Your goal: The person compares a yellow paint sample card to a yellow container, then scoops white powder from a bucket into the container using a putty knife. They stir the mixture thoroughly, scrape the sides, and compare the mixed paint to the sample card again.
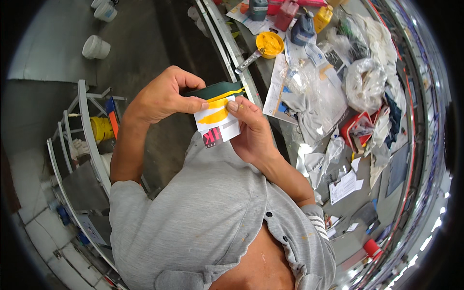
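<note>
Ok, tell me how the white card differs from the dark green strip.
The white card bears broad yellow smears; the dark green strip shows a narrow yellow line along its lower edge. The card sits nearer the torso, the strip farther out. Both carry yellow, between left hand and right hand.

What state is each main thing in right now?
Left hand, closed on the green piece
Right hand, closed on the white card
White card, smeared yellow
Green piece, yellow along one edge
Cup, open, yellow paste inside
Clear plastic bag, crumpled
</note>
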`<action>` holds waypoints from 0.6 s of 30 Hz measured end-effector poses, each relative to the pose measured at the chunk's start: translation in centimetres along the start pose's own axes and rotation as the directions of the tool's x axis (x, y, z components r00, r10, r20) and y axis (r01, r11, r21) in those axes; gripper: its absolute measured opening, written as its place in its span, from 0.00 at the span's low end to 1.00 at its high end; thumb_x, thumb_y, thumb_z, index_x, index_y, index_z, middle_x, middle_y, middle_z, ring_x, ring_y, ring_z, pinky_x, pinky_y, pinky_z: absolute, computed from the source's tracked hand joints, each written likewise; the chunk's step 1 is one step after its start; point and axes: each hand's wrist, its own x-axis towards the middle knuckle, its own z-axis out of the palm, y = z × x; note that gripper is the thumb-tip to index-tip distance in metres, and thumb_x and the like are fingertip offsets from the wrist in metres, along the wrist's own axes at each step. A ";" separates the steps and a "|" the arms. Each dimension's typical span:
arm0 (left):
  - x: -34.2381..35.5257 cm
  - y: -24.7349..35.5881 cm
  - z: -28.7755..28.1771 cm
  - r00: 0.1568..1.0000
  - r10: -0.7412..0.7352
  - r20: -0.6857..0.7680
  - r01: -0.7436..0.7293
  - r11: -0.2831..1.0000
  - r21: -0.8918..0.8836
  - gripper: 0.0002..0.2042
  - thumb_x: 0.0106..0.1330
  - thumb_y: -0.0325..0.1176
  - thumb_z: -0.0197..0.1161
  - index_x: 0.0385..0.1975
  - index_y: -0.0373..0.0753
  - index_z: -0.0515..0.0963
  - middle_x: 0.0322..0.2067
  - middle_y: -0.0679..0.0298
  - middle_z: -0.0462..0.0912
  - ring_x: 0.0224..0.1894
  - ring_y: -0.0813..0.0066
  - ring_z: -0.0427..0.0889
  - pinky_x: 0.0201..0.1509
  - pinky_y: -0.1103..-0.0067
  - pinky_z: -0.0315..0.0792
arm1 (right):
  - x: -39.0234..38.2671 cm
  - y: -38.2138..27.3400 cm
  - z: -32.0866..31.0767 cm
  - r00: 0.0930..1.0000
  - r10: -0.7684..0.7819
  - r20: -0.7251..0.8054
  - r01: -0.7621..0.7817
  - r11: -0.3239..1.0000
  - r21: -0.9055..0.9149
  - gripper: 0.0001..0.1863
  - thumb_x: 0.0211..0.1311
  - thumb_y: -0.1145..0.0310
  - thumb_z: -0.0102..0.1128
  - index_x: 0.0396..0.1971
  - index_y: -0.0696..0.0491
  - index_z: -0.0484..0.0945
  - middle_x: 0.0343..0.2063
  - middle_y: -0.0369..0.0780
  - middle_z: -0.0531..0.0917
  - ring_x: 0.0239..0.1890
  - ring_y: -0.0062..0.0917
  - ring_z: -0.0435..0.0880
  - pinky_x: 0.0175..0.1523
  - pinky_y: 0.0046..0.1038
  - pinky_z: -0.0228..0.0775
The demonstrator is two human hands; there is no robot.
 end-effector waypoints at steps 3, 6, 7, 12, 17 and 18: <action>-0.7 -1.2 -0.6 0.999 0.008 -0.033 -0.010 0.996 -0.087 0.06 0.54 0.27 0.68 0.27 0.29 0.81 0.20 0.73 0.75 0.25 0.89 0.68 0.29 0.85 0.63 | 0.5 0.0 0.9 0.996 0.090 0.028 -0.089 0.995 -0.054 0.16 0.66 0.60 0.60 0.46 0.55 0.77 0.40 0.36 0.83 0.44 0.19 0.82 0.53 0.25 0.72; -1.1 -2.4 -0.8 0.998 0.005 -0.055 -0.013 0.990 -0.140 0.06 0.54 0.27 0.68 0.27 0.30 0.82 0.20 0.74 0.75 0.25 0.89 0.68 0.29 0.85 0.63 | 1.0 0.1 0.7 0.988 0.136 0.071 -0.133 0.990 -0.053 0.18 0.65 0.59 0.61 0.48 0.55 0.76 0.42 0.37 0.83 0.45 0.20 0.82 0.55 0.27 0.72; -1.1 -2.7 -0.7 0.998 -0.001 -0.058 -0.008 0.989 -0.148 0.06 0.54 0.27 0.68 0.28 0.30 0.82 0.21 0.73 0.76 0.25 0.89 0.68 0.29 0.85 0.63 | 1.1 0.1 0.6 0.987 0.149 0.056 -0.146 0.987 -0.061 0.19 0.65 0.58 0.60 0.49 0.55 0.76 0.42 0.37 0.83 0.45 0.21 0.82 0.55 0.28 0.72; -0.3 -3.8 0.2 0.997 -0.025 -0.073 0.009 0.979 -0.202 0.07 0.54 0.27 0.68 0.29 0.30 0.82 0.22 0.73 0.77 0.26 0.89 0.69 0.31 0.85 0.64 | 0.7 -0.1 0.1 0.985 0.170 -0.022 -0.170 0.985 -0.023 0.24 0.65 0.53 0.60 0.51 0.56 0.74 0.44 0.39 0.82 0.46 0.23 0.82 0.55 0.29 0.72; 1.6 -3.7 0.9 0.999 -0.027 -0.035 0.020 0.980 -0.196 0.07 0.54 0.28 0.68 0.29 0.30 0.82 0.22 0.72 0.78 0.26 0.89 0.69 0.31 0.85 0.64 | 0.5 -0.1 -1.5 0.992 0.129 -0.014 -0.129 0.991 -0.022 0.23 0.64 0.54 0.59 0.51 0.55 0.74 0.45 0.40 0.82 0.48 0.28 0.81 0.56 0.35 0.72; 1.8 -3.6 0.9 0.999 -0.030 -0.025 0.025 0.984 -0.175 0.07 0.54 0.28 0.69 0.29 0.30 0.82 0.21 0.72 0.78 0.26 0.88 0.69 0.31 0.85 0.64 | 0.5 -0.3 -1.6 0.993 0.115 -0.018 -0.115 0.993 -0.032 0.23 0.64 0.54 0.59 0.51 0.55 0.74 0.45 0.40 0.82 0.48 0.28 0.81 0.56 0.35 0.72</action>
